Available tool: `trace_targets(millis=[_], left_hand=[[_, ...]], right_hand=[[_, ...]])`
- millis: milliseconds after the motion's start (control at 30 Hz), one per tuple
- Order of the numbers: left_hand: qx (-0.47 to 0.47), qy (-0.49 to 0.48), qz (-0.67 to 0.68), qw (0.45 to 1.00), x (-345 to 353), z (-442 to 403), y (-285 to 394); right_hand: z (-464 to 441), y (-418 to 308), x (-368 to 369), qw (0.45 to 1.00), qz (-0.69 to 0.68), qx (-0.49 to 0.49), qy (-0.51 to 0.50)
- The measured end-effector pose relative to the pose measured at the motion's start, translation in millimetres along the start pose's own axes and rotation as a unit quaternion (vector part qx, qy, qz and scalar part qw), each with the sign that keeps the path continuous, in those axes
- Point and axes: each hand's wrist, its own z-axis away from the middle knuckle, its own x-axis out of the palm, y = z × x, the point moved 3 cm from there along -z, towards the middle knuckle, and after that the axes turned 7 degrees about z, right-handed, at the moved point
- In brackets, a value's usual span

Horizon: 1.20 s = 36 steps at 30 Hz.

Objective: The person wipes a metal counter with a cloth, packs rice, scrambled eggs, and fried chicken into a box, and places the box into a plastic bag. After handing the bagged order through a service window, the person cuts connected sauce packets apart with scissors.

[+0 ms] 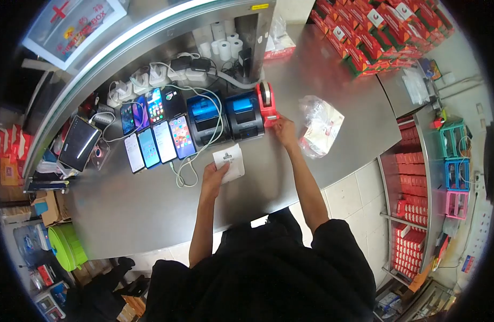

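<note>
The person in the black shirt [263, 273] stands close against the steel tabletop [145, 214], both forearms reaching over its edge. The left hand [212, 175] is closed on a piece of white paper [233, 163], thumb across its lower left part, and holds it over the tabletop; dark print shows near the paper's upper edge. The right hand [284, 130] is further forward, fingers bent in at the near end of a red tape dispenser [267, 112]; from here I can't tell whether they pinch anything or only touch it. To the right of that hand, well apart from the paper, lies a clear plastic bag [323, 129] with something white and red in it. Just left of the dispenser sit two black machines [246, 124] with blue tops, side by side, a white cable [221, 115] looping across them. Left of these, phones [163, 140] lie in two rows, many with lit screens. Behind the phones are white chargers [158, 74], and deeper in stand white paper rolls [225, 50]. Red boxes [365, 32] are piled at the far right.
</note>
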Motion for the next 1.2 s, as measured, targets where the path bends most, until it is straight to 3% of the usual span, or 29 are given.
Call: trace_targets(millis=[33,133,167,200,267,333,467,533,567,667,700,800,900,1000,1100,1200], left_hand=[[0.013,0.002,-0.010,1.000,6,-5,2],[0.129,0.070,-0.052,0.988,41,-15,19],[0.170,0.110,-0.132,0.970,62,-11,39],[0.216,0.114,-0.116,0.963,81,-15,44],[0.311,0.120,-0.083,0.939,123,-27,52],[0.322,0.127,-0.093,0.934,167,-36,53],[0.321,0.109,-0.043,0.940,266,-42,52],[0.275,0.081,-0.018,0.958,307,-59,43],[0.248,0.071,-0.008,0.966,323,-66,36],[0.144,0.013,-0.056,0.988,359,-117,1],[0.205,0.019,-0.154,0.966,358,-146,-24],[0.218,0.057,-0.378,0.898,367,-158,-32],[0.277,0.144,-0.484,0.818,364,-165,-60],[0.333,0.199,-0.375,0.842,374,-151,-48],[0.355,0.162,-0.523,0.757,377,-153,-55],[0.309,0.141,-0.566,0.751,371,-162,-67]], right_hand=[[0,10,3,0.996,0.084,-0.045,-0.002],[3,-10,-37,0.990,0.015,0.136,-0.028],[7,-13,-49,0.978,-0.090,0.178,-0.058],[14,-17,-64,0.952,-0.193,0.220,-0.089],[20,-62,-118,0.927,-0.259,0.219,-0.163],[19,-93,-160,0.915,-0.295,0.229,-0.153],[11,-55,-192,0.913,-0.302,0.268,-0.062],[2,-8,-210,0.895,-0.319,0.311,-0.041],[1,18,-218,0.913,-0.288,0.289,-0.005],[-4,82,-244,0.911,-0.249,0.328,-0.015],[-4,102,-244,0.913,-0.253,0.320,-0.019],[-4,133,-238,0.911,-0.234,0.335,-0.062],[8,167,-210,0.931,-0.181,0.306,-0.088],[7,175,-207,0.923,-0.196,0.312,-0.108],[13,191,-199,0.932,-0.150,0.301,-0.133],[22,218,-193,0.937,-0.137,0.251,-0.199]])
